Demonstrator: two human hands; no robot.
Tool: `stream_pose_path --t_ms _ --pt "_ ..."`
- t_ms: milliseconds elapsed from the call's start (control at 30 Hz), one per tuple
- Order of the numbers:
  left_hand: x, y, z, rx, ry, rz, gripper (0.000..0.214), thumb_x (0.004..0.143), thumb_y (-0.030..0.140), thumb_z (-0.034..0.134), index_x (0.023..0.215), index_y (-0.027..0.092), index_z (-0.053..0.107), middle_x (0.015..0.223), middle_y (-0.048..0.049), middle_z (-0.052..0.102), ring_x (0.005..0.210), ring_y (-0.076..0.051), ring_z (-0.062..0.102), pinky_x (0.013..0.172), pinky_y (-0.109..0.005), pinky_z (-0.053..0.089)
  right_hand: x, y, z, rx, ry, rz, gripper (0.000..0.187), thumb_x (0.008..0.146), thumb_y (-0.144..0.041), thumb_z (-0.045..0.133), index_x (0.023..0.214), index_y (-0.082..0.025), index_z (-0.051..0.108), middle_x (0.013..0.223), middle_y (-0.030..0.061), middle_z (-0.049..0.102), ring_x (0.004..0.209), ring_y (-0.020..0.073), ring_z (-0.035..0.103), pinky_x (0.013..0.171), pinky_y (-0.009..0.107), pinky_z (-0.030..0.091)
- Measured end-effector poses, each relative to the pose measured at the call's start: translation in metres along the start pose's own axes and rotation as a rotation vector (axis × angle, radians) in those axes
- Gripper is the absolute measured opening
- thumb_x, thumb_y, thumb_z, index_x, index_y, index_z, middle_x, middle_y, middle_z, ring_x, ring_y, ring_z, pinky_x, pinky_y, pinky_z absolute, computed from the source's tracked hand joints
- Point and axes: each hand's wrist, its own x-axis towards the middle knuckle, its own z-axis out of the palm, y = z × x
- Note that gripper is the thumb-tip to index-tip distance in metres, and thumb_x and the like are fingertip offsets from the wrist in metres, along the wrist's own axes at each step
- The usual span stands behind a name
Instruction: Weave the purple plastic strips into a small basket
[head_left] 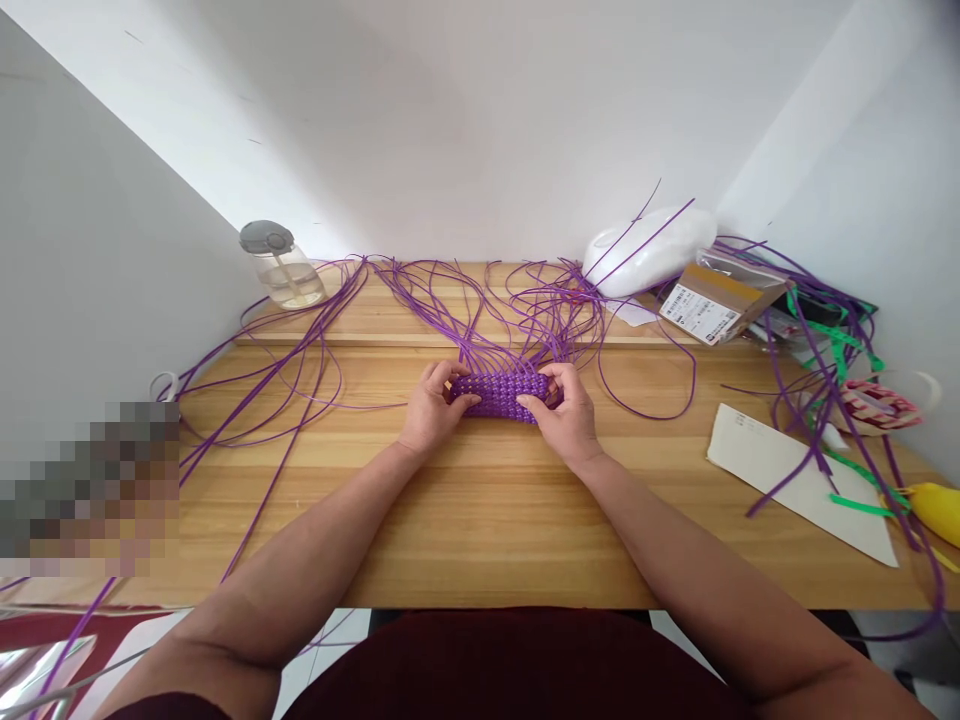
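One purple weave (pixel 499 396); knobbly; loose strands (pixel 556 345); left grip (pixel 435 408), right grip (pixel 568 415) clamped on it

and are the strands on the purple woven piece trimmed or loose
Loose: long, thin purple strands spread from the far edge of the purple woven piece toward the white wall.

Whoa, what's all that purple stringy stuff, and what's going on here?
Someone has a small purple woven piece at the table. The left hand holds one end and the right hand holds the other. Long, loose purple strands fan out from its far edge toward the back, so it has unwoven ends right now.
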Motion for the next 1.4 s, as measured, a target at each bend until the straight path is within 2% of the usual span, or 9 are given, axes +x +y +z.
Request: stream_pose_path --t_ms 267,467,667,800,933,1033,1133,1267,1400 --pt "0.004 -0.008 0.002 0.035 0.015 0.074 0.031 0.075 0.019 0.079 0.102 0.022 0.065 0.097 -0.0009 0.059 0.068 -0.011 0.050 0.066 -0.025 0.050 0.004 0.007 0.002 -0.035 0.017 -0.068 0.037 0.076 -0.035 0.077 0.105 -0.023 0.058 0.087 0.0002 0.057 0.079 0.0174 0.055 0.076 0.031 0.049" --pt "0.001 -0.013 0.000 -0.070 0.024 0.056 0.030 0.077 0.022 0.076 0.103 0.022 0.063 0.103 -0.0029 0.055 0.083 -0.014 0.056 0.062 -0.022 0.055 -0.002 0.003 -0.002 -0.047 -0.023 -0.170 0.053 0.079 -0.032 0.075 0.127 -0.023 0.056 0.121 0.0087 0.063 0.104 0.0226 0.061 0.093 0.039 0.052" --pt "0.001 -0.012 -0.003 -0.106 0.039 0.064 0.029 0.074 0.017 0.076 0.098 0.020 0.061 0.102 -0.0030 0.053 0.090 -0.015 0.055 0.063 -0.022 0.057 -0.005 -0.001 -0.004 -0.062 -0.033 -0.277 0.054 0.083 -0.025 0.069 0.135 -0.022 0.053 0.134 0.0100 0.061 0.122 0.0234 0.059 0.106 0.042 0.048" --pt "0.002 -0.007 -0.004 -0.055 0.007 0.073 0.029 0.074 0.014 0.074 0.096 0.020 0.057 0.103 -0.0033 0.053 0.092 -0.016 0.055 0.072 -0.028 0.058 -0.006 -0.002 -0.005 -0.088 -0.079 -0.225 0.056 0.082 -0.022 0.067 0.137 -0.023 0.053 0.134 0.0088 0.062 0.120 0.0238 0.060 0.106 0.044 0.048" --pt "-0.002 0.010 -0.014 0.169 -0.092 0.085 0.041 0.070 0.014 0.078 0.101 0.021 0.052 0.102 -0.0043 0.056 0.095 -0.021 0.058 0.084 -0.038 0.055 -0.008 -0.009 -0.014 -0.108 -0.105 -0.162 0.056 0.080 -0.017 0.065 0.134 -0.026 0.056 0.122 0.0057 0.068 0.102 0.0219 0.066 0.096 0.042 0.054" --pt "-0.010 0.032 -0.027 0.335 -0.168 0.132 0.067 0.063 0.030 0.089 0.117 0.022 0.050 0.112 -0.0095 0.060 0.105 -0.030 0.059 0.094 -0.047 0.050 -0.014 -0.019 -0.028 -0.146 -0.128 -0.262 0.055 0.081 -0.014 0.063 0.135 -0.027 0.057 0.121 0.0054 0.069 0.101 0.0224 0.066 0.097 0.042 0.053" --pt "-0.016 0.058 -0.035 0.367 -0.143 0.288 0.087 0.064 0.044 0.089 0.135 0.022 0.044 0.132 -0.0161 0.055 0.125 -0.036 0.050 0.108 -0.051 0.040 -0.024 -0.029 -0.042 -0.192 -0.176 -0.358 0.057 0.083 -0.012 0.059 0.137 -0.030 0.055 0.126 0.0047 0.067 0.106 0.0238 0.065 0.099 0.044 0.051" --pt "-0.008 0.092 -0.026 0.261 -0.323 0.437 0.074 0.075 0.039 0.082 0.138 0.023 0.046 0.138 -0.0131 0.057 0.138 -0.033 0.042 0.115 -0.050 0.031 -0.035 -0.046 -0.051 -0.172 -0.237 -0.388 0.055 0.085 -0.011 0.059 0.137 -0.030 0.055 0.128 0.0040 0.067 0.110 0.0245 0.065 0.099 0.044 0.052" --pt "0.010 0.112 -0.013 0.330 -0.489 0.317 0.035 0.072 0.026 0.082 0.102 0.022 0.066 0.101 -0.0042 0.072 0.107 -0.030 0.062 0.113 -0.058 0.026 -0.039 -0.063 -0.064 -0.166 -0.250 -0.422 0.053 0.088 -0.012 0.055 0.138 -0.030 0.054 0.132 0.0050 0.064 0.120 0.0254 0.061 0.106 0.046 0.048"
